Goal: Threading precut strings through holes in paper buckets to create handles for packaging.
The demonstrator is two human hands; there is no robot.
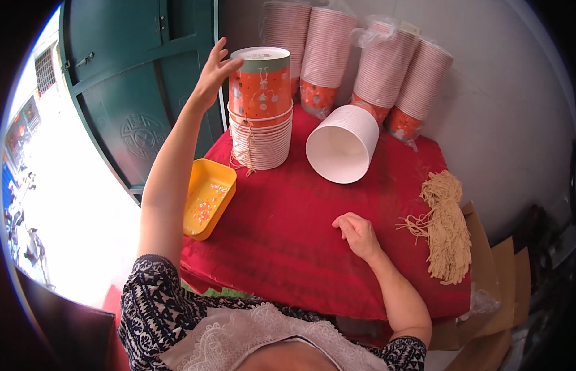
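Note:
My left hand (pixel 214 75) is raised at the upper left, its fingers spread beside the upside-down stack of orange paper buckets (pixel 261 93). Its fingertips are at the top bucket's upper edge; whether they touch it I cannot tell. Tan cords (pixel 245 154) hang down the stack's white rims. My right hand (pixel 360 235) rests over the red cloth with its fingers curled together, and anything inside them is hidden. Farther off, a single white-lined bucket (pixel 342 148) lies on its side, mouth toward me.
A yellow tray (pixel 223 204) with small pink and white bits sits at the left edge of the red-covered table (pixel 282 247). A bundle of tan cords (pixel 449 235) lies at the right edge. Bagged bucket stacks (pixel 328 49) lean on the wall. Cardboard boxes (pixel 495 290) stand lower right.

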